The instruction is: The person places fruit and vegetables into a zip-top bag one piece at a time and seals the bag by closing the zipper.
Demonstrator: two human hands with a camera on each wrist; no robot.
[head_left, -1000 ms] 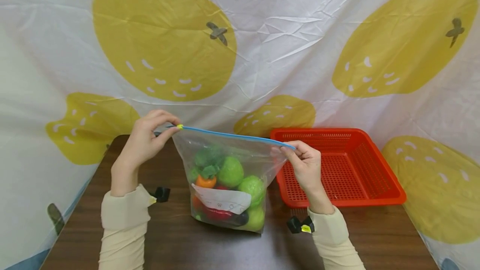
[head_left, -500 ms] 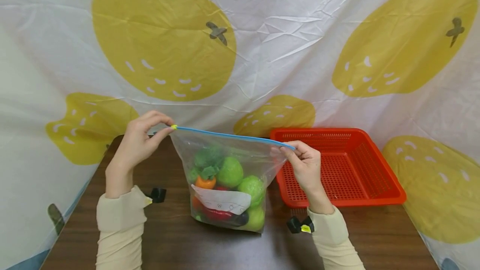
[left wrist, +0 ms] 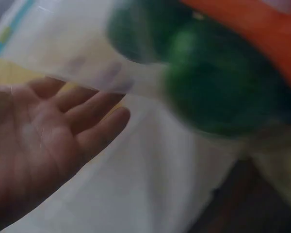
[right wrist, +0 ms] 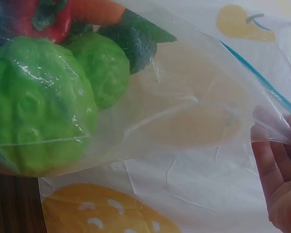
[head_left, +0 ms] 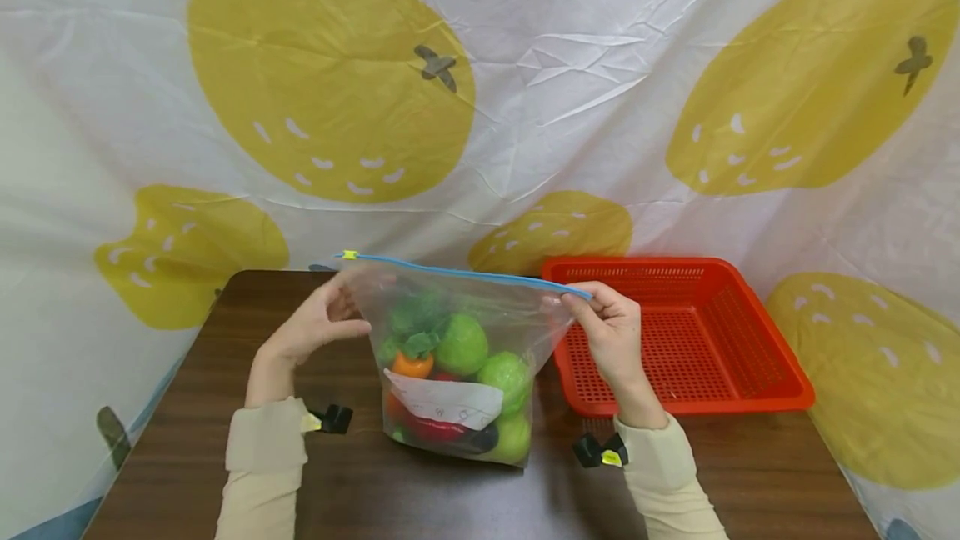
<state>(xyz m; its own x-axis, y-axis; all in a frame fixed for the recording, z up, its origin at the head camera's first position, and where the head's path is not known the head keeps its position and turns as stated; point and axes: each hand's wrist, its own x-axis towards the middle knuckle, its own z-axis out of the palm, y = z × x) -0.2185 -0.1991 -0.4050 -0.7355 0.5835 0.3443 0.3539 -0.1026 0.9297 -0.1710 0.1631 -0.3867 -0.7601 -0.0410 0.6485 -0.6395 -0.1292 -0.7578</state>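
Note:
A clear zip bag (head_left: 517,319) filled with toy vegetables stands upright on the table, its blue zip strip (head_left: 450,272) running along the top. The yellow slider (head_left: 349,255) sits at the strip's left end. My right hand (head_left: 611,327) pinches the bag's upper right corner. Beside the upper left edge, my left hand (head_left: 311,323) has its fingers extended behind the clear film. In the left wrist view the left palm (left wrist: 34,141) faces the bag. Through the film show green cabbages (right wrist: 41,107), a red pepper (right wrist: 51,22) and a carrot (right wrist: 97,10).
A red perforated basket (head_left: 678,357) stands on the right of the brown wooden table (head_left: 337,490), behind the right hand. A white cloth (head_left: 525,148) printed with yellow fruit hangs behind the table.
My left hand first moves slightly left at the slider, then lets go and drops down and right, its fingers now behind the bag's edge. The right hand keeps its hold.

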